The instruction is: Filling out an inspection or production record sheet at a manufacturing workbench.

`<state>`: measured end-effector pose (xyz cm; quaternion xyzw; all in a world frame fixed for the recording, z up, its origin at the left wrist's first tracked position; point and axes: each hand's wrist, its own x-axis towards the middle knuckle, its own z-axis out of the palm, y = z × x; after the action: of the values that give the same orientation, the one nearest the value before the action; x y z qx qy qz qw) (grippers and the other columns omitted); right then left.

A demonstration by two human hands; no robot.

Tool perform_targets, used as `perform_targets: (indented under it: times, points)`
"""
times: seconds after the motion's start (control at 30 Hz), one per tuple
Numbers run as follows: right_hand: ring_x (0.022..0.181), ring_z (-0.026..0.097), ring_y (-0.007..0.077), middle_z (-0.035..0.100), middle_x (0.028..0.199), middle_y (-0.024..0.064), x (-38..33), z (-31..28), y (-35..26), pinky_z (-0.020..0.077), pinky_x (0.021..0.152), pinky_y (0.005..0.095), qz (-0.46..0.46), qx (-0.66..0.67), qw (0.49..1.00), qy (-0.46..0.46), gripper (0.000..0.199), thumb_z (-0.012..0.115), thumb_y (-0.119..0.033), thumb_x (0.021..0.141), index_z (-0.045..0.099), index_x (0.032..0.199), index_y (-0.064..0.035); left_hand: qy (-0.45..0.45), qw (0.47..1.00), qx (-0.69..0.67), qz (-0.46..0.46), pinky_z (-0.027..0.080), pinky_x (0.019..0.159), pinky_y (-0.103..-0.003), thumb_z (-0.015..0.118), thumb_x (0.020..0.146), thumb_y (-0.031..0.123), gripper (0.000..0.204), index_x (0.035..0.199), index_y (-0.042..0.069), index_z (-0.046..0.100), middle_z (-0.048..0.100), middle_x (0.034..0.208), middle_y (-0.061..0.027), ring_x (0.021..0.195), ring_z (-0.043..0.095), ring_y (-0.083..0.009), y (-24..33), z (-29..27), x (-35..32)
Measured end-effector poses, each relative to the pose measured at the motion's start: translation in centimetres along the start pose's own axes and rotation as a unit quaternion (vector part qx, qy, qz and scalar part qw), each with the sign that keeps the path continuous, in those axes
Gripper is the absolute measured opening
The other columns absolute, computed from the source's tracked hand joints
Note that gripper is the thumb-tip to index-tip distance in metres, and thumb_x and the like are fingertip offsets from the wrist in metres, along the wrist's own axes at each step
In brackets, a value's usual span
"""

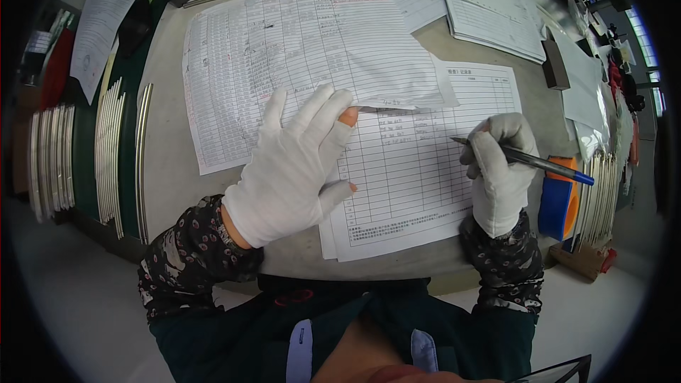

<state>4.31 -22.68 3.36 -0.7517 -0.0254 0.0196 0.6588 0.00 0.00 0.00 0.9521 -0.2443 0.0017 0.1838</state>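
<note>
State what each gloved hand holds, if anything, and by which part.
The right hand grips a pen by its lower barrel, near the tip; the left hand rests on the papers, gripping nothing visible.

"What lies around your grey table [168, 135]?"

"You have pale grey floor [85, 305] past its near corners, left and right, and a dark green surface [130, 149] along its left side."

"Where's your window [638, 34]?"

"Bright, well beyond the table's far right corner."

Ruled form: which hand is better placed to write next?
Likely the right hand: it holds the pen, tip toward the ruled form. The left hand lies partly on the overlapping sheet, holding no pen.
</note>
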Motion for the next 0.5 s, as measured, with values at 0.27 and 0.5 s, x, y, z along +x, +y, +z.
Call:
perform_targets:
  times: [0.27,0.5]
  points:
    - [0.051,0.049,0.0062,0.050,0.063,0.0012,-0.04,0.13,0.15,0.0401,0.048,0.0195,-0.007,0.021,1.000,0.001,0.011,0.057,-0.001,0.075,0.047,0.073,-0.0041,0.002,1.000,0.003,-0.009,0.016,0.099,-0.061,0.066,0.067,0.029,0.091,0.138,0.004,0.015,0.026,0.136,-0.0190,0.124,0.029,-0.0393,0.16,-0.30,0.02]
    - [0.048,0.047,0.0065,0.052,0.065,0.0033,0.02,0.76,0.76,0.0342,0.042,0.0166,-0.008,0.009,1.000,0.028,0.011,0.058,-0.011,0.079,0.048,0.078,-0.0058,0.010,1.000,-0.004,-0.002,0.016,0.099,-0.060,0.066,0.067,0.029,0.091,0.138,0.003,0.015,0.025,0.137,-0.0196,0.124,0.029,-0.0387,0.17,-0.15,0.02]
